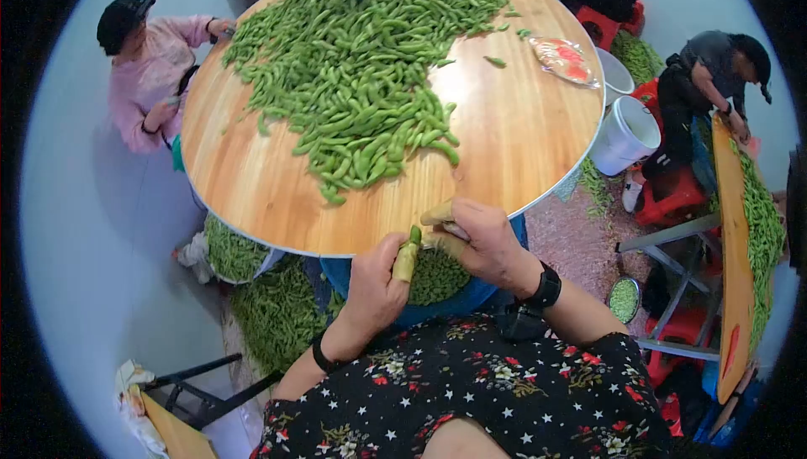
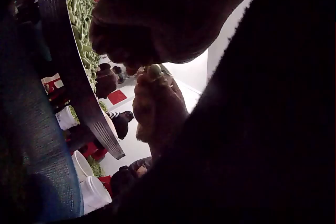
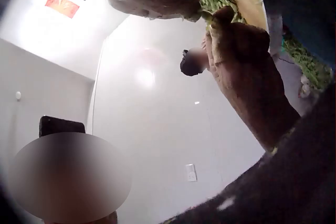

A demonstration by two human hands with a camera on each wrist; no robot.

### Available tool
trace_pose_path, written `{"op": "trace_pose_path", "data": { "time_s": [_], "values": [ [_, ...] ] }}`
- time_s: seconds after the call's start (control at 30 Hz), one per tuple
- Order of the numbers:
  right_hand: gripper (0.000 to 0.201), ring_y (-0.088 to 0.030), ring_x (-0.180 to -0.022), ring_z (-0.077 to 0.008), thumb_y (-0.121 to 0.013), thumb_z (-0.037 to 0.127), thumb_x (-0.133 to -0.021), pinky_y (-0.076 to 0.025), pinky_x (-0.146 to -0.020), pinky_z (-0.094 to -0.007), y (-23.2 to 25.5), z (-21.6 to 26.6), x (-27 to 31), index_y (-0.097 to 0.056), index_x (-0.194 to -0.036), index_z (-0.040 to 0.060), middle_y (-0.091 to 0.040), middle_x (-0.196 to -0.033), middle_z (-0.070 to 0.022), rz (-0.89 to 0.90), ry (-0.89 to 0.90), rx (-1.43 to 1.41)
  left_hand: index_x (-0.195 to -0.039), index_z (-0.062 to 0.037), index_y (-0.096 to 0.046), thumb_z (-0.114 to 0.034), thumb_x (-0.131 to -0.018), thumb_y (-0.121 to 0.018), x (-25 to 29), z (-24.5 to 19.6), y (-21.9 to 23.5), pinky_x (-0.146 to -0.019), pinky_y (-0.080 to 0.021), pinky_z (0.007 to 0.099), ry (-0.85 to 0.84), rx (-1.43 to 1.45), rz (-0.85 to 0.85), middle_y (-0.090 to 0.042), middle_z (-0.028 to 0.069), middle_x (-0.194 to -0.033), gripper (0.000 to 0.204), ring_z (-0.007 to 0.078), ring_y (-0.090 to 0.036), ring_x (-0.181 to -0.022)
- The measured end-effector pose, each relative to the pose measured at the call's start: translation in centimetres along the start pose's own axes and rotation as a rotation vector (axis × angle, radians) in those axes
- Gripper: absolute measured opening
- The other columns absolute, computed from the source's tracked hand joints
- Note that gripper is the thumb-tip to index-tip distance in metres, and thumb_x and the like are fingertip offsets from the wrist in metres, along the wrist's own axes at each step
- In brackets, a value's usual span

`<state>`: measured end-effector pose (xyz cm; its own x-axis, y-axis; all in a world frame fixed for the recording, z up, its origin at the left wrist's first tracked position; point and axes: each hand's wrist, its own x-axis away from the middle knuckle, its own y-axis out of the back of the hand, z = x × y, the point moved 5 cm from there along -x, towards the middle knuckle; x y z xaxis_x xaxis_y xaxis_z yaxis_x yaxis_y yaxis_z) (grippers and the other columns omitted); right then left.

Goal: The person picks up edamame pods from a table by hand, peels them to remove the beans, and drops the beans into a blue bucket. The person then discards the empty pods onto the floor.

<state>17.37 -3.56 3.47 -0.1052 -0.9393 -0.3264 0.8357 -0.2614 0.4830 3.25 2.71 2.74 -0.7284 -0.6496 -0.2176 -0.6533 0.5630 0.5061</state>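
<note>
In the head view, the left hand [image 1: 374, 281] pinches a green pod [image 1: 415, 235] between thumb and fingers, a tan cover on the thumb. Close on its right is the right hand [image 1: 487, 245], fingers bent toward the pod and wearing tan covers; whether it holds anything is unclear. Both hands are at the near edge of a round wooden table [image 1: 504, 139], over a blue-rimmed tub of green beans [image 1: 437, 278]. A large heap of pods [image 1: 361, 64] covers the table's far and left side. The wrist views are dark; the left one shows a pale green roundish thing [image 2: 155, 70] at the right fingertips.
A clear packet [image 1: 565, 60] lies on the table's right side. White buckets [image 1: 626, 135] stand beyond that edge. More pods [image 1: 277, 316] are piled at lower left, and a small bowl of shelled beans [image 1: 624, 300] is on the floor. People sit at left and right.
</note>
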Motion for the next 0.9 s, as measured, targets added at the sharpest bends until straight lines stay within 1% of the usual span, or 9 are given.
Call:
{"op": "trace_pose_path", "data": {
  "time_s": [0.07,0.2,0.3,0.37,0.67,0.77,0.83,0.87,0.9],
  "values": [
    [0.02,-0.063,-0.077,-0.0239,-0.067,0.006,-0.081,-0.05,-0.066,-0.0317,-0.5,0.2,0.0,-0.063,-0.101,0.0024,-0.063,-0.086,-0.0103,-0.049,0.168,0.115,-0.096,0.0023,-0.056,-0.005,-0.084,-0.049,0.1,0.7,0.0,-0.059,-0.045,0.0428,0.005,-0.028,-0.006,-0.056,0.0229,-0.073,0.015,0.0407,-0.058,-0.069],
    [0.021,-0.063,-0.076,-0.0225,-0.067,0.007,-0.081,-0.049,-0.065,-0.0302,-1.2,-0.7,0.0,-0.063,-0.101,0.0016,-0.063,-0.084,-0.0102,-0.014,0.154,0.081,-0.096,0.0016,-0.056,-0.005,-0.083,-0.05,0.2,1.0,0.0,-0.061,-0.045,0.0431,-0.07,-0.047,0.017,-0.057,0.0232,-0.076,0.015,0.0421,-0.058,-0.073],
    [0.02,-0.061,-0.069,-0.0162,-0.066,0.009,-0.084,-0.046,-0.06,-0.0265,-1.4,-1.4,0.2,-0.062,-0.102,0.0012,-0.061,-0.08,-0.007,0.04,0.049,-0.113,-0.096,0.0015,-0.055,-0.004,-0.083,-0.051,0.3,0.9,0.2,-0.062,-0.046,0.0431,-0.11,-0.033,0.08,-0.057,0.0226,-0.077,0.015,0.0425,-0.058,-0.073],
    [0.016,-0.056,-0.063,-0.0087,-0.062,0.012,-0.087,-0.042,-0.056,-0.0224,-2.1,-2.2,0.5,-0.061,-0.1,0.0017,-0.058,-0.075,-0.0017,0.133,-0.243,-0.468,-0.096,0.0014,-0.055,-0.004,-0.083,-0.052,0.4,1.0,0.1,-0.062,-0.046,0.0427,-0.099,0.009,0.092,-0.057,0.0225,-0.078,0.015,0.0422,-0.058,-0.074],
    [0.011,-0.049,-0.06,-0.0054,-0.058,0.015,-0.09,-0.042,-0.054,-0.022,-2.5,-0.9,0.0,-0.059,-0.092,0.0037,-0.055,-0.073,0.0026,0.231,-0.545,-0.848,-0.103,-0.0015,-0.058,-0.008,-0.082,-0.058,4.1,2.0,3.4,-0.069,-0.048,0.0373,-0.074,-0.124,0.098,-0.062,0.0172,-0.088,0.022,0.0366,-0.06,-0.078],
    [0.016,-0.056,-0.07,-0.0067,-0.06,0.016,-0.09,-0.045,-0.059,-0.022,0.8,5.1,0.0,-0.063,-0.098,0.0021,-0.061,-0.08,-0.0014,0.394,-0.295,-0.905,-0.107,-0.0036,-0.06,-0.011,-0.075,-0.067,7.3,4.5,8.0,-0.074,-0.045,0.0406,0.168,-0.743,0.285,-0.06,0.015,-0.087,0.033,0.0339,-0.058,-0.084],
    [0.017,-0.062,-0.086,-0.022,-0.061,0.016,-0.089,-0.05,-0.075,-0.0315,1.9,10.0,-0.1,-0.063,-0.098,0.0015,-0.063,-0.093,-0.0115,0.591,0.184,-1.016,-0.116,-0.0084,-0.057,-0.014,-0.074,-0.07,9.2,5.7,9.8,-0.082,-0.043,0.0397,0.281,-1.034,0.255,-0.059,0.0139,-0.1,0.044,0.0321,-0.055,-0.093],
    [0.02,-0.062,-0.09,-0.0294,-0.053,0.017,-0.093,-0.051,-0.079,-0.0341,2.2,11.9,0.2,-0.06,-0.1,0.0007,-0.062,-0.101,-0.0153,0.635,0.351,-1.097,-0.117,-0.0082,-0.056,-0.015,-0.076,-0.068,9.3,5.2,10.3,-0.083,-0.042,0.0402,0.292,-1.012,0.221,-0.059,0.0138,-0.101,0.043,0.0331,-0.054,-0.094],
    [0.028,-0.059,-0.092,-0.0438,-0.049,0.021,-0.094,-0.052,-0.073,-0.0461,2.1,13.2,0.8,-0.058,-0.097,-0.0054,-0.058,-0.103,-0.0288,0.667,0.4,-1.221,-0.117,-0.0082,-0.056,-0.015,-0.076,-0.068,9.0,4.8,10.4,-0.083,-0.042,0.0402,0.29,-1.015,0.22,-0.059,0.0138,-0.101,0.043,0.0331,-0.054,-0.094]
  ]
}}
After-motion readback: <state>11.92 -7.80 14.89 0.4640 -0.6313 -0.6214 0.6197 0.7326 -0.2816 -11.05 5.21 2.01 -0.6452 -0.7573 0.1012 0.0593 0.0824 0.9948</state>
